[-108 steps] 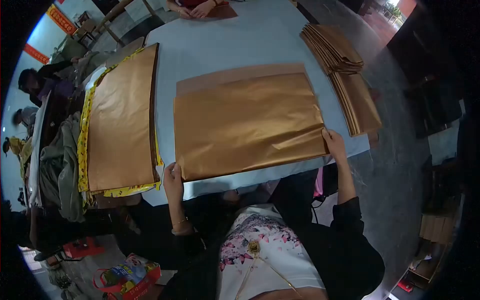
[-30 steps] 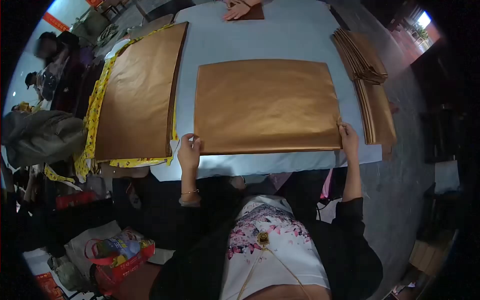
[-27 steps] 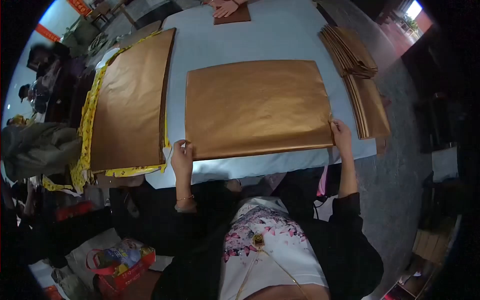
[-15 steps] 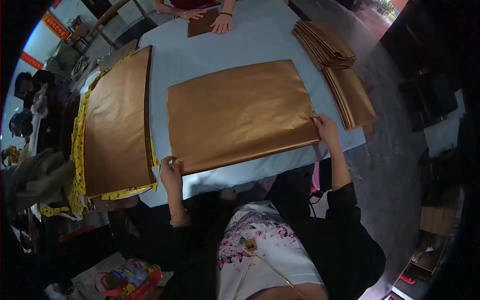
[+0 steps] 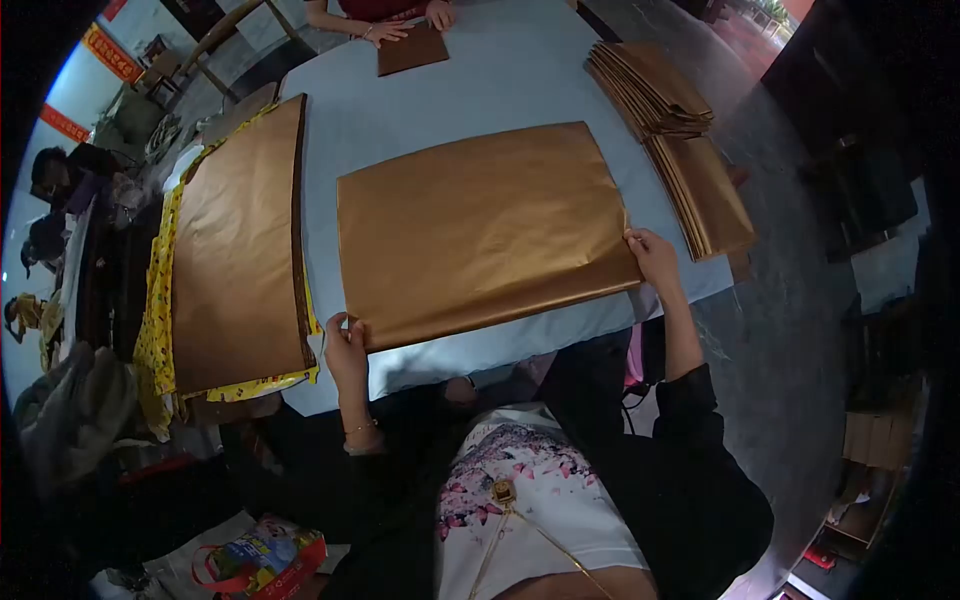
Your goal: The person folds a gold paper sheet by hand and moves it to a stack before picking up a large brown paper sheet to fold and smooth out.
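A large sheet of gold-brown paper (image 5: 480, 220) lies before me, its near edge turned up in a narrow fold. At the near left corner, my left hand (image 5: 346, 350) pinches the paper between thumb and fingers. My right hand (image 5: 654, 262) grips the right end of that same edge, fingers closed on it. Left of the sheet lies a stack of flat gold-brown paper (image 5: 240, 240) on a yellow patterned wrapping (image 5: 160, 310). Folded paper bundles (image 5: 655, 90) are piled at the table's right side, with another folded stack (image 5: 703, 195) below them.
A pale blue cloth (image 5: 450, 110) covers the table. Across it, another person's hands (image 5: 388, 33) rest by a small folded brown piece (image 5: 413, 50). A chair (image 5: 215, 40) stands at the far left, and a red bag (image 5: 262, 560) sits low on the left.
Across the table, the other person's hand on the right has shifted back to the far edge of the small brown piece. My hands keep hold of the paper's near edge, almost unmoved.
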A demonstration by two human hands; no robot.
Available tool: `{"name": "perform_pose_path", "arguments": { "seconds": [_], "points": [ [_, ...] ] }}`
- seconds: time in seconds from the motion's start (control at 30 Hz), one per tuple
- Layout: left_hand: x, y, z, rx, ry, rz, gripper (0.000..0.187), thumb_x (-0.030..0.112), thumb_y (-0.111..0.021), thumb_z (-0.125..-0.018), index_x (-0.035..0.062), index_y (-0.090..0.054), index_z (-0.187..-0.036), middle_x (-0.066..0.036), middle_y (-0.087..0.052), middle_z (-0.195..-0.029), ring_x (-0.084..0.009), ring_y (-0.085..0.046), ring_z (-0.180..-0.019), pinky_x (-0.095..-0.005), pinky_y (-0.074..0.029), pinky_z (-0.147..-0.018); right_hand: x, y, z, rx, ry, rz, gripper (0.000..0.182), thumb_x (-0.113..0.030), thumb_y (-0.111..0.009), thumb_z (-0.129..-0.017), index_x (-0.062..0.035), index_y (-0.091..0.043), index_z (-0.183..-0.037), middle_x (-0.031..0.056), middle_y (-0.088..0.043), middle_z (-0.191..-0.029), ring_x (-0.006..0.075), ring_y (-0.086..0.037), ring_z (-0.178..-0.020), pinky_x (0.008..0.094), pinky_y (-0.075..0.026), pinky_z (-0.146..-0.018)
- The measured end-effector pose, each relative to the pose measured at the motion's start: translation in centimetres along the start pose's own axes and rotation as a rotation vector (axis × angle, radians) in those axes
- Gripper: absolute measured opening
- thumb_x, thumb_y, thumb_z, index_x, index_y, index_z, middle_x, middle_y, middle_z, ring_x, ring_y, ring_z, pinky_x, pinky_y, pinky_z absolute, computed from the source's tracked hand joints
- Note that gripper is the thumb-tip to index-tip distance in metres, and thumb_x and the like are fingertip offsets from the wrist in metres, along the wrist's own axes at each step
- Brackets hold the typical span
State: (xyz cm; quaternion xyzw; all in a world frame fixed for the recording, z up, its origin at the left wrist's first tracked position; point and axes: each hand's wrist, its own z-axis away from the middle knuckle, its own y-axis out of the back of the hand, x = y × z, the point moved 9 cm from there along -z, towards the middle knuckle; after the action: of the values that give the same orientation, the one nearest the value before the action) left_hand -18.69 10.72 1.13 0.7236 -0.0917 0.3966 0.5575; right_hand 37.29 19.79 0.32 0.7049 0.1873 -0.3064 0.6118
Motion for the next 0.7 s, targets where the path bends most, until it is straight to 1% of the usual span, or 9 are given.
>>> {"name": "perform_pose_path", "arguments": {
  "seconds": [0.13, 0.2, 0.33, 0.43, 0.53, 0.57, 0.63, 0.67, 0.7],
  "points": [
    [0.0, -0.2, 0.0, -0.029, 0.0, 0.017, 0.028, 0.02, -0.061, -0.089, 0.0055, -0.057, -0.112, -0.01, -0.056, -0.066, -0.0235, -0.056, -0.061, -0.0357, -0.044, -0.059, 0.1, 0.0, 0.2, -0.001, -0.017, 0.068, 0.025, -0.025, -0.057, -0.089, -0.0072, -0.066, -0.103, 0.0139, -0.068, -0.092, 0.0302, -0.064, -0.085, 0.0375, -0.049, -0.073],
    [0.1, -0.2, 0.0, -0.028, -0.014, 0.014, 0.027, 0.02, -0.061, -0.089, 0.0057, -0.057, -0.111, -0.011, -0.056, -0.066, -0.0237, -0.055, -0.061, -0.0358, -0.044, -0.059, 0.2, 0.1, 0.3, 0.026, 0.04, -0.068, 0.024, -0.024, -0.057, -0.089, -0.0064, -0.066, -0.103, 0.0148, -0.067, -0.091, 0.0297, -0.065, -0.083, 0.0365, -0.049, -0.072],
    [0.8, -0.1, 0.2, -0.06, 0.003, -0.034, 0.026, 0.019, -0.061, -0.089, 0.0058, -0.057, -0.111, -0.011, -0.058, -0.067, -0.0244, -0.057, -0.061, -0.0356, -0.044, -0.059, 0.2, 0.1, 0.4, 0.038, 0.047, -0.047, 0.023, -0.022, -0.056, -0.09, -0.0057, -0.066, -0.102, 0.0153, -0.067, -0.089, 0.0296, -0.065, -0.082, 0.0362, -0.049, -0.071],
    [1.1, 0.2, 0.2, 0.005, -0.101, 0.021, 0.025, 0.018, -0.061, -0.089, 0.006, -0.058, -0.111, -0.012, -0.059, -0.068, -0.0236, -0.059, -0.064, -0.0353, -0.045, -0.06, -0.1, 0.1, 0.6, 0.0, -0.023, -0.042, 0.023, -0.022, -0.055, -0.09, -0.0055, -0.066, -0.102, 0.0151, -0.067, -0.089, 0.0299, -0.064, -0.082, 0.0367, -0.049, -0.071],
    [1.0, 0.2, 0.1, -0.027, -0.047, -0.04, 0.025, 0.018, -0.061, -0.088, 0.006, -0.058, -0.11, -0.013, -0.06, -0.071, -0.0244, -0.06, -0.065, -0.0346, -0.046, -0.061, 0.8, -0.1, 0.2, 0.023, 0.014, -0.062, 0.023, -0.023, -0.055, -0.09, -0.0061, -0.066, -0.103, 0.0146, -0.067, -0.089, 0.0303, -0.064, -0.083, 0.0369, -0.048, -0.072],
    [0.8, 0.1, 0.2, -0.036, -0.018, -0.021, 0.028, 0.018, -0.061, -0.088, 0.0061, -0.058, -0.113, -0.014, -0.062, -0.075, -0.0264, -0.061, -0.068, -0.035, -0.047, -0.063, 0.9, -0.3, 0.1, 0.004, 0.009, -0.047, 0.023, -0.023, -0.055, -0.091, -0.0067, -0.065, -0.103, 0.0144, -0.067, -0.09, 0.0307, -0.064, -0.083, 0.037, -0.048, -0.072],
    [0.8, 0.0, 0.1, 0.007, -0.128, 0.005, 0.031, 0.018, -0.06, -0.089, 0.0068, -0.058, -0.117, -0.015, -0.064, -0.082, -0.0278, -0.062, -0.074, -0.0358, -0.048, -0.067, 1.1, -0.5, 0.1, -0.015, 0.005, -0.031, 0.023, -0.024, -0.055, -0.091, -0.0072, -0.065, -0.104, 0.0143, -0.067, -0.09, 0.031, -0.064, -0.083, 0.0372, -0.048, -0.072],
    [1.1, 0.0, 0.2, -0.006, -0.152, 0.043, 0.029, 0.02, -0.057, -0.091, 0.0074, -0.06, -0.117, -0.017, -0.066, -0.09, -0.0301, -0.064, -0.081, -0.0364, -0.049, -0.073, 0.9, -0.3, 0.2, -0.009, 0.003, -0.009, 0.023, -0.022, -0.055, -0.091, -0.0052, -0.065, -0.104, 0.0127, -0.068, -0.091, 0.0263, -0.065, -0.084, 0.034, -0.049, -0.073],
    [1.0, -0.3, 0.1, -0.05, -0.141, -0.007, 0.028, 0.021, -0.056, -0.091, 0.0075, -0.061, -0.115, -0.018, -0.066, -0.094, -0.0312, -0.064, -0.084, -0.0366, -0.049, -0.074, 0.6, -0.2, 0.3, -0.002, 0.001, 0.014, 0.023, -0.02, -0.054, -0.092, -0.0032, -0.065, -0.104, 0.0111, -0.068, -0.092, 0.0217, -0.066, -0.084, 0.0309, -0.049, -0.073]
  ]
}}
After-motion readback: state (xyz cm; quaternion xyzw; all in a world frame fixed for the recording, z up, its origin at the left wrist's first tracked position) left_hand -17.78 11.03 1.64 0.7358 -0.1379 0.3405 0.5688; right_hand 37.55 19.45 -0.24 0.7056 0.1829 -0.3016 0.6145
